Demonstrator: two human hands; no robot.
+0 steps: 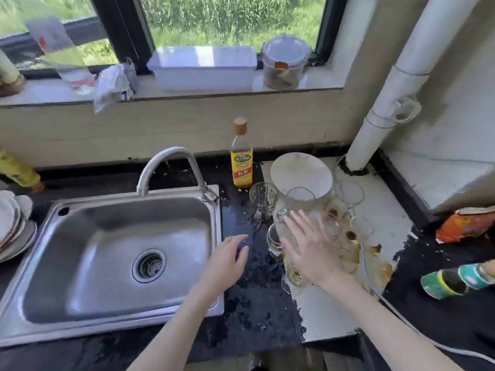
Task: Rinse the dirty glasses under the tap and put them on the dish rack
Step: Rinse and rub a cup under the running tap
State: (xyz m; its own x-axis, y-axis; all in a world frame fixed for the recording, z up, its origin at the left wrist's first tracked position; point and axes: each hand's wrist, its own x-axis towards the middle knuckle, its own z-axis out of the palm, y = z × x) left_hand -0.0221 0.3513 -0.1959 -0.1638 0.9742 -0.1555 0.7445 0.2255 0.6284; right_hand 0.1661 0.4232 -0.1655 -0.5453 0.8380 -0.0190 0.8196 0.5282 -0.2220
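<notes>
Several dirty glasses (pixel 338 223) with brown residue crowd the counter right of the steel sink (pixel 112 258). A patterned glass mug (pixel 263 200) and a taller clear glass (pixel 300 200) stand at the back of the group. A small glass with dark liquid (pixel 274 239) stands nearest the sink. My right hand (pixel 310 250) hovers over the glasses with fingers spread, holding nothing. My left hand (pixel 227 261) is open above the sink's right rim, fingers pointing toward the glasses. The curved tap (pixel 171 164) shows no running water. No dish rack is identifiable.
A yellow-labelled bottle (pixel 242 156) and a white plate (pixel 301 174) stand behind the glasses. Stacked plates (pixel 13 226) sit left of the sink. A white pipe (pixel 388 89) rises at the right. Colourful cups (pixel 455 279) lie on the right counter. Brown spills stain the white mat.
</notes>
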